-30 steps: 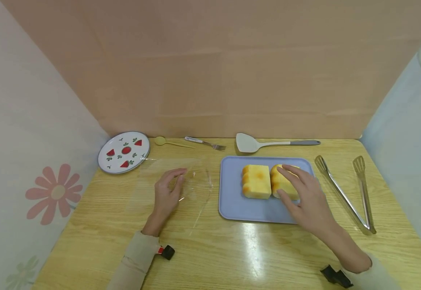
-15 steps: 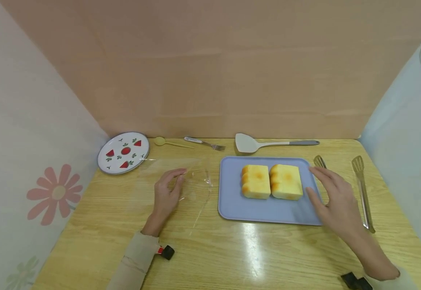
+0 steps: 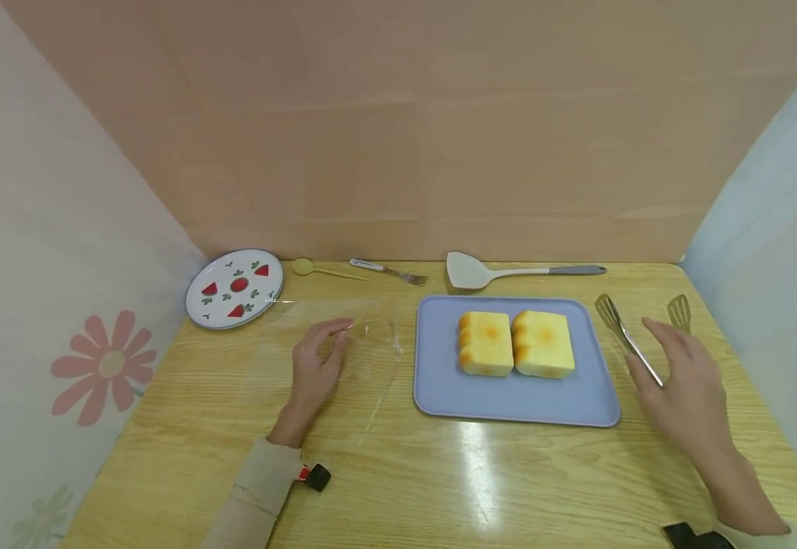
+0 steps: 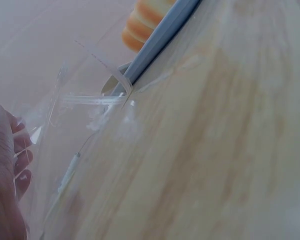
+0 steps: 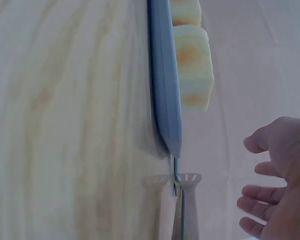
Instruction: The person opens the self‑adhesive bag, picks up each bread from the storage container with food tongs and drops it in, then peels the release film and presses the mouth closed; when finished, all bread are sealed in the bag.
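Note:
My left hand (image 3: 314, 366) pinches a clear plastic bag (image 3: 379, 354) over the left half of the table. In the left wrist view, the bag (image 4: 96, 100) spreads thin and crinkled past the fingers (image 4: 22, 160). Two blocks of bread, the left loaf (image 3: 486, 343) and the right loaf (image 3: 544, 343), lie side by side on a blue tray (image 3: 508, 400). My right hand (image 3: 686, 393), fingers spread and holding nothing, hovers over metal tongs (image 3: 634, 345) to the right of the tray. It hides the tongs' lower part; their two slotted heads show beyond it.
Along the back of the table (image 3: 384, 488) lie a yellow spoon (image 3: 304, 267), a fork (image 3: 398, 273) and a white spatula (image 3: 468, 271) with a grey handle end. A plate with watermelon prints (image 3: 223, 301) stands at the back left. Walls border the table behind and at both sides.
My right hand has moved right, from over the right loaf, past the tray's edge, to above the tongs. The left hand and the plastic bag have stayed in place.

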Tool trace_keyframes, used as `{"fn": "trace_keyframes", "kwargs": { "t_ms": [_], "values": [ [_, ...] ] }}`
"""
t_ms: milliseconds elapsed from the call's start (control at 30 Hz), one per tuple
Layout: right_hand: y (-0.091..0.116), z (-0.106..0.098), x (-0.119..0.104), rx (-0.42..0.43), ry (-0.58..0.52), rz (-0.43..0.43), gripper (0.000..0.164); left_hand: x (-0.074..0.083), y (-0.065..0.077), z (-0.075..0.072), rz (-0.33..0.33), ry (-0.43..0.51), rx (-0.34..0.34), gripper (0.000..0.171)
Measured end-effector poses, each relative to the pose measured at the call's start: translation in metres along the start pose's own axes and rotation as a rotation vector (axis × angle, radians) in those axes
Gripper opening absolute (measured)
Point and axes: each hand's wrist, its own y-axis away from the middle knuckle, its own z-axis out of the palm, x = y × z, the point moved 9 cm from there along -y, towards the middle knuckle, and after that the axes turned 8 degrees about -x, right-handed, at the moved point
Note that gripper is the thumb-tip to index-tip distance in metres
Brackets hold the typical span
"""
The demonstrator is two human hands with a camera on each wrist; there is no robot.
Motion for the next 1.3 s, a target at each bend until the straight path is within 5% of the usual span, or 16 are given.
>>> {"fn": "trace_keyframes", "kwargs": {
  "t_ms": [433, 733, 900, 1300],
  "values": [
    [0.008, 0.002, 0.064, -0.037, 0.073, 0.243, 0.072, 0.001, -0.001, 0.001, 0.012, -0.01, -0.006, 0.022],
    [0.013, 0.006, 0.081, -0.081, 0.082, 0.336, 0.09, 0.002, -0.001, 0.0, 0.025, 0.004, -0.019, 0.024],
    [0.017, 0.01, 0.09, -0.176, 0.142, 0.443, 0.104, 0.003, -0.001, 0.001, 0.031, 0.003, -0.025, 0.028],
    [0.02, 0.01, 0.099, -0.346, 0.219, 0.532, 0.084, 0.0, -0.001, 0.002, 0.014, 0.0, -0.034, 0.022]
  ]
}}
